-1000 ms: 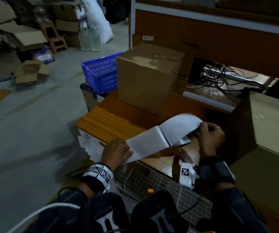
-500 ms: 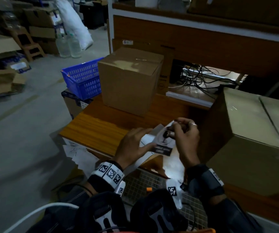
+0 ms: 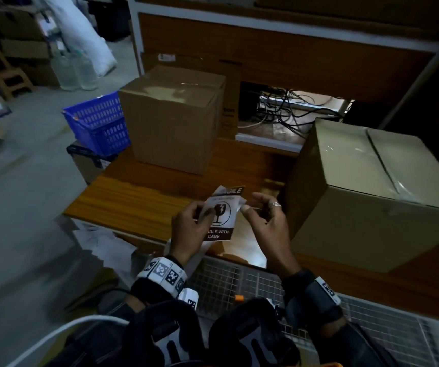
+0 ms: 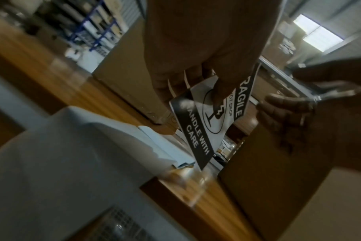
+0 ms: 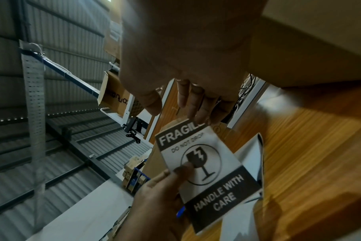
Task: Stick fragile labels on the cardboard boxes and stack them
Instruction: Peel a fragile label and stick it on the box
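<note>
My left hand (image 3: 200, 218) pinches a fragile label (image 3: 222, 215), thumb on its printed face, above the front of the wooden table (image 3: 139, 197). The black-and-white label reads FRAGILE, DO NOT DROP, HANDLE WITH CARE (image 5: 206, 163). My right hand (image 3: 260, 215) hovers beside it with fingers loosely curved. Its fingertips (image 5: 196, 114) are at the label's top right corner, and its thumb is off the label. A small taped cardboard box (image 3: 173, 123) stands at the back left of the table. A bigger cardboard box (image 3: 372, 194) stands at the right, next to my right hand.
A blue plastic basket (image 3: 99, 123) sits on a carton left of the table. White backing paper (image 3: 102, 239) hangs over the table's front left edge. Cables (image 3: 287, 109) fill the shelf opening behind. A wire mesh panel (image 3: 226, 282) lies under my wrists.
One second ago both hands held a long white backing strip. The strip is now out of my hands, my left hand holds the label face up, and my right hand has let go.
</note>
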`<state>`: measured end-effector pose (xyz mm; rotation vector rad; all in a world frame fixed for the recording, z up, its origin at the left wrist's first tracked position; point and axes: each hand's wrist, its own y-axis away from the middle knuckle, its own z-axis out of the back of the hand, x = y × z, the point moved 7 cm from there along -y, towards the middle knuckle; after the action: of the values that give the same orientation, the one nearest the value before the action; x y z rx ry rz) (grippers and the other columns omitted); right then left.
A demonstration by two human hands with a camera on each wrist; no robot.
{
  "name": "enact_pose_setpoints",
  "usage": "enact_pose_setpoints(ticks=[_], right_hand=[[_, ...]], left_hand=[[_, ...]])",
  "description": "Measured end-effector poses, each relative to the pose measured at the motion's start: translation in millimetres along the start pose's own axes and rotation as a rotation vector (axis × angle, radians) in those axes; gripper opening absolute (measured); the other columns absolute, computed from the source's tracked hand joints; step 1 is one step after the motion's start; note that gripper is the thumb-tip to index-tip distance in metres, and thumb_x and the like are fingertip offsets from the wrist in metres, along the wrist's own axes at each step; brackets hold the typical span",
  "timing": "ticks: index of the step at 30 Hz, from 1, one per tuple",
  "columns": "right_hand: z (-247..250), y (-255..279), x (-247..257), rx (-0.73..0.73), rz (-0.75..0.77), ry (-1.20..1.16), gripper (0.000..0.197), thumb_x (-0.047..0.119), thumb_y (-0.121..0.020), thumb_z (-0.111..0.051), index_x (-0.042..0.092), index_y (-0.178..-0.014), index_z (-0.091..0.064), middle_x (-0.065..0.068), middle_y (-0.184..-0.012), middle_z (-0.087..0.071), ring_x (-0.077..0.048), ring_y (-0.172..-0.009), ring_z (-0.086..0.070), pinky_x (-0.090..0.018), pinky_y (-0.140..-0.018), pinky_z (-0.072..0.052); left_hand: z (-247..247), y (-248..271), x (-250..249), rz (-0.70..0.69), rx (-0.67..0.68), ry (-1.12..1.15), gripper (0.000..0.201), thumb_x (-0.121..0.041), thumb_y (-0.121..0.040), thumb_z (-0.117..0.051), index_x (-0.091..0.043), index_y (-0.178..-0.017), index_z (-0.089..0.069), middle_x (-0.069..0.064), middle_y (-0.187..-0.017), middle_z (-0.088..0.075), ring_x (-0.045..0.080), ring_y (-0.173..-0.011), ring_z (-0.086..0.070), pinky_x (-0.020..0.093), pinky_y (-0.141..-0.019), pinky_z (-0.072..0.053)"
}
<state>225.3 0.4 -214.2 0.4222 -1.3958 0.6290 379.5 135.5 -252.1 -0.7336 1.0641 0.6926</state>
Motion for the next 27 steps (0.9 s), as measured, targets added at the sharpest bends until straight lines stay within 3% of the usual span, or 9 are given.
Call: enact_pose_setpoints(ticks=[3,5,8,11,16,19,22,24,27], right_hand=[[18,11,-10,0.028,-0.008,0.04,0.034,0.034,-0.095,-0.072,0.037,-0.124,-0.055,0.01,-0.125,-0.063,-0.004,-0.114,-0.061,-0.026,-0.088,-0.055],[28,18,-19,0.085,-0.059,0.04,0.036,0.034,-0.095,-0.071,0.033,-0.127,-0.054,0.006,-0.128,-0.062,-0.01,-0.115,-0.062,-0.028,-0.086,-0.059],[49,32,-28,0.147,-0.135,-0.094,0.026,0.026,-0.098,-0.067,0.021,-0.122,-0.06,-0.002,-0.12,-0.07,-0.018,-0.106,-0.072,-0.036,-0.083,-0.063],[84,44,-29,0.158,-0.103,-0.123,0.016,0.021,-0.101,-0.063,0.008,-0.109,-0.067,-0.008,-0.107,-0.076,-0.023,-0.1,-0.075,-0.042,-0.084,-0.063],[148,66,-25,0.134,-0.015,-0.139,0.015,0.013,-0.101,-0.061,-0.002,-0.1,-0.064,-0.011,-0.101,-0.075,-0.023,-0.094,-0.076,-0.032,-0.072,-0.062],[183,76,-24,0.088,-0.006,-0.181,0.015,0.01,-0.101,-0.059,-0.003,-0.102,-0.064,-0.009,-0.103,-0.075,-0.024,-0.093,-0.075,-0.032,-0.071,-0.063],[223,82,-26,-0.007,0.022,-0.172,0.015,0.01,-0.101,-0.059,-0.004,-0.103,-0.065,-0.008,-0.105,-0.075,-0.02,-0.096,-0.074,-0.032,-0.074,-0.063],[250,84,-30,-0.071,0.027,-0.174,0.013,0.01,-0.101,-0.059,-0.002,-0.103,-0.065,-0.008,-0.106,-0.075,-0.019,-0.098,-0.073,-0.029,-0.075,-0.061],[287,84,-34,-0.146,0.034,-0.164,0.01,0.009,-0.101,-0.058,0.003,-0.104,-0.065,-0.006,-0.106,-0.074,-0.017,-0.1,-0.072,-0.03,-0.078,-0.062]], left_hand=[[-6,12,-16,0.075,0.019,0.223,0.017,-0.026,-0.098,-0.067,-0.015,-0.11,-0.068,0.004,-0.099,-0.076,0.016,-0.088,-0.076,0.035,-0.069,-0.063],[-18,22,-32,0.074,0.068,0.325,0.019,-0.023,-0.097,-0.067,-0.012,-0.113,-0.068,0.007,-0.105,-0.076,0.022,-0.094,-0.076,0.041,-0.075,-0.063],[-42,40,-58,0.035,0.148,0.384,0.018,-0.015,-0.096,-0.067,-0.009,-0.113,-0.069,0.007,-0.108,-0.076,0.024,-0.101,-0.074,0.04,-0.081,-0.063],[-66,57,-73,0.004,0.199,0.36,0.017,-0.017,-0.096,-0.066,-0.008,-0.11,-0.07,0.005,-0.107,-0.077,0.024,-0.103,-0.074,0.038,-0.084,-0.062],[-102,82,-100,-0.116,0.223,0.226,0.022,-0.029,-0.092,-0.069,-0.017,-0.109,-0.076,0.0,-0.107,-0.078,0.017,-0.104,-0.073,0.042,-0.086,-0.062],[-128,92,-131,-0.274,0.224,0.105,0.021,-0.031,-0.089,-0.073,-0.021,-0.107,-0.076,-0.008,-0.102,-0.078,0.007,-0.097,-0.074,0.037,-0.079,-0.064],[-156,96,-161,-0.35,0.226,0.029,0.036,-0.035,-0.09,-0.073,-0.018,-0.121,-0.072,-0.006,-0.11,-0.075,0.002,-0.098,-0.071,0.028,-0.074,-0.063],[-170,95,-184,-0.432,0.198,-0.05,0.039,-0.04,-0.092,-0.07,-0.018,-0.125,-0.069,-0.005,-0.112,-0.073,0.001,-0.099,-0.069,0.024,-0.074,-0.062],[-191,96,-225,-0.69,0.135,-0.217,0.036,-0.04,-0.096,-0.064,-0.015,-0.122,-0.068,0.001,-0.108,-0.073,0.007,-0.095,-0.067,0.028,-0.076,-0.059]])
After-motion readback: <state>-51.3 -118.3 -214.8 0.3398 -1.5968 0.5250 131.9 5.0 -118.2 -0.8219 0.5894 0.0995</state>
